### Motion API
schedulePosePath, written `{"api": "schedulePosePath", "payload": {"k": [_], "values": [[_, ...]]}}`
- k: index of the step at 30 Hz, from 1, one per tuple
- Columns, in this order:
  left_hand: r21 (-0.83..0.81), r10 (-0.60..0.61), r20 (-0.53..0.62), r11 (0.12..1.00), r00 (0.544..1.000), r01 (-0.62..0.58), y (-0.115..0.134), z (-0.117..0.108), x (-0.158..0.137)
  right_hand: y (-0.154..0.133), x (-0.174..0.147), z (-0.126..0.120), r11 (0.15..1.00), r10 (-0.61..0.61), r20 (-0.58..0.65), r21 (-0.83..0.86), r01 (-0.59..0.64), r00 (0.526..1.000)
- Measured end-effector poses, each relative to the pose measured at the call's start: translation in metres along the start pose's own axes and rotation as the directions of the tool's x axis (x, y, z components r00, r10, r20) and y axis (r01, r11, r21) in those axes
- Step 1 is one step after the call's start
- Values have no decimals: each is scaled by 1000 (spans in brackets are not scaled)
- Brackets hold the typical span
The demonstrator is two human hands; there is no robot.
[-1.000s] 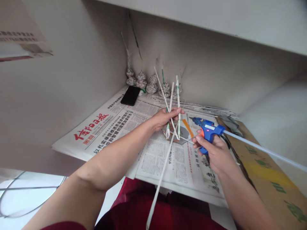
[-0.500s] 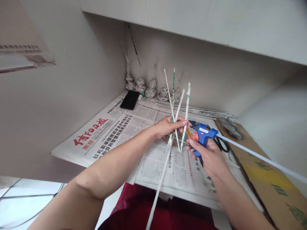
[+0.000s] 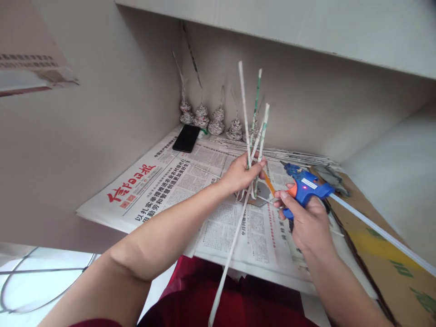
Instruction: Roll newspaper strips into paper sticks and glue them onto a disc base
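Note:
My left hand (image 3: 247, 172) is closed around a bundle of thin rolled-paper sticks (image 3: 244, 100), white with some green. Their upper ends fan upward, and one long white stick (image 3: 229, 254) runs down from the bundle toward my lap. In my right hand (image 3: 308, 222) is a blue glue gun (image 3: 306, 187) with an orange trigger and a lit red light. Its nozzle points left, apart from the sticks. A long translucent glue stick (image 3: 378, 230) extends from its back. The lower ends of the bundle are partly hidden by my left hand.
Newspaper (image 3: 163, 181) covers the table. Several woven paper gourd shapes (image 3: 216, 122) stand along the back wall, near a black phone (image 3: 186, 138). A pile of paper sticks (image 3: 289, 156) lies behind my hands. Cardboard (image 3: 381, 254) lies at right, and a shelf (image 3: 289, 32) overhangs.
The glue gun has moved right, away from the sticks. My left hand has tilted the bundle more upright and gathered the sticks closer together.

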State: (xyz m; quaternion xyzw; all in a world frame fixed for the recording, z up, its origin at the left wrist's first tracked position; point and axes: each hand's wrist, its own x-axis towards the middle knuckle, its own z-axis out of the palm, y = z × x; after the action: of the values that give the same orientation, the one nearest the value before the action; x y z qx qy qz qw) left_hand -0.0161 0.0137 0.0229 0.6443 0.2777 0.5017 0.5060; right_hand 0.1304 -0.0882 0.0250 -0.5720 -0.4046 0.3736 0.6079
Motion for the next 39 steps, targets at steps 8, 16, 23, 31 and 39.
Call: {"api": "schedulePosePath", "payload": {"k": [8,16,23,31,39], "values": [[272,139,78,950,987,-156,15,5,-13,1,-3,7,1000,9,53,9,-9,999],[123,-5,212,992,977,-21,13,7,-13,6,4,15,977,-162,148,-111,179,976],[-93,-76,352,989,933,115,14,14,-16,8,9,18,966,-217,50,-134,222,975],[-75,-199,73,976,977,204,12,4,-1,5,13,7,985,-140,-106,83,149,984],[-74,-239,-93,970,967,233,7,-14,12,6,11,-2,988,-95,-65,116,102,993]]}}
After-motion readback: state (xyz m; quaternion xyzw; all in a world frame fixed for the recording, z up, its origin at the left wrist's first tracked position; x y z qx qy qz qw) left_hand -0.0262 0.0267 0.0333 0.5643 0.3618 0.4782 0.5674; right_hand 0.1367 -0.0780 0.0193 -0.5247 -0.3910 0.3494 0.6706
